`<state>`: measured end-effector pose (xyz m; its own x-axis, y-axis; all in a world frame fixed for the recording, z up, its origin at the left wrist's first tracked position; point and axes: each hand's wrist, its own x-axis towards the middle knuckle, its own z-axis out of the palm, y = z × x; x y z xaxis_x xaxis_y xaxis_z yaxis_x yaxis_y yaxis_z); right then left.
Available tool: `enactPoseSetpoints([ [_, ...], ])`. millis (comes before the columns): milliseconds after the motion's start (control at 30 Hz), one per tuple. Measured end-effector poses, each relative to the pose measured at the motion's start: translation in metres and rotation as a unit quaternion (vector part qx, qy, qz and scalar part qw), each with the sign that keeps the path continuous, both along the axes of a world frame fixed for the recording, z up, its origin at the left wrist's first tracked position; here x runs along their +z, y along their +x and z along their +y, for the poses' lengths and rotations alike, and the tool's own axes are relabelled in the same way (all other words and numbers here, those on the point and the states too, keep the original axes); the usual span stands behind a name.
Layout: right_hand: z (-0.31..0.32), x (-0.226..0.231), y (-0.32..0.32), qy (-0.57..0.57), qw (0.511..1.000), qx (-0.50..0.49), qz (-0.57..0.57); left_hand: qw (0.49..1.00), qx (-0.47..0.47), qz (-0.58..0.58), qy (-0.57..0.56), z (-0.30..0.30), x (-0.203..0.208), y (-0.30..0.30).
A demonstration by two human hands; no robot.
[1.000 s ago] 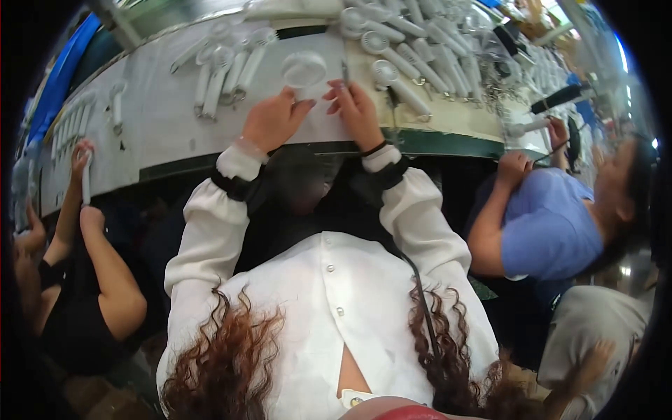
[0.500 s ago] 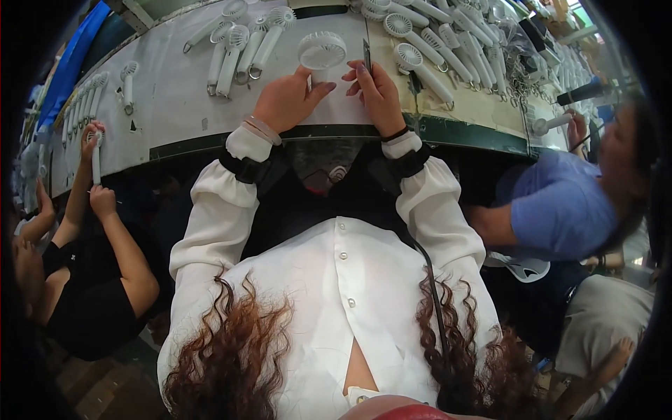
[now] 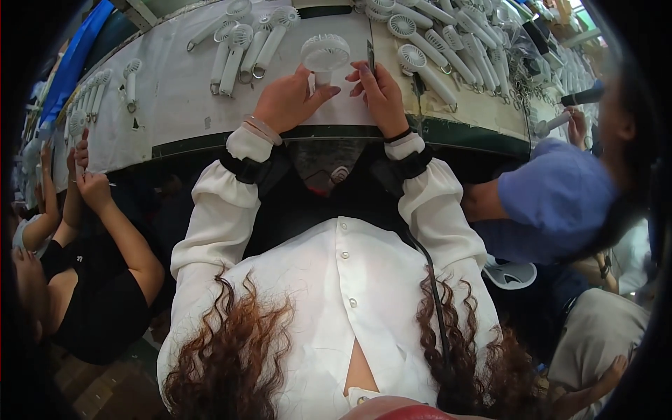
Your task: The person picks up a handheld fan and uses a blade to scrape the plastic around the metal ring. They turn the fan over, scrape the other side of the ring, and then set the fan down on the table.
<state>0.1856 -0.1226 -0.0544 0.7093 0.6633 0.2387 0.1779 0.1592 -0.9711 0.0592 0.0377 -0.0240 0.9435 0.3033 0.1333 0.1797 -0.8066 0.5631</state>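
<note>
Both hands nearer; left hand [image 3: 285,103] fingers clamp white fan [image 3: 325,54], right hand [image 3: 381,94] seemingly pinches tweezers [image 3: 369,57]

White handheld fan [image 3: 324,54] at my left hand [image 3: 285,103], more white fans [image 3: 246,43] just beyond on the pale grey bench w/ dark green edge [image 3: 210,143]. My blouse: white, black cuffs. Co-worker by my right hand [image 3: 381,98]: blue top.
</note>
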Motion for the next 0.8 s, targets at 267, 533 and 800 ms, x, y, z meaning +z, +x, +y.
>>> enactPoseSetpoints([
  [267,0.000,0.004,0.000,-0.012,1.000,0.000,-0.001,0.999,0.028,-0.017,-0.013,-0.001,0.002,-0.019],
  [533,0.000,0.004,0.000,-0.021,1.000,-0.001,0.006,0.991,0.054,-0.078,-0.096,-0.014,-0.006,-0.069],
  [800,-0.001,0.004,-0.001,-0.026,1.000,-0.005,0.014,0.992,0.007,-0.043,-0.120,-0.026,-0.010,-0.084],
])
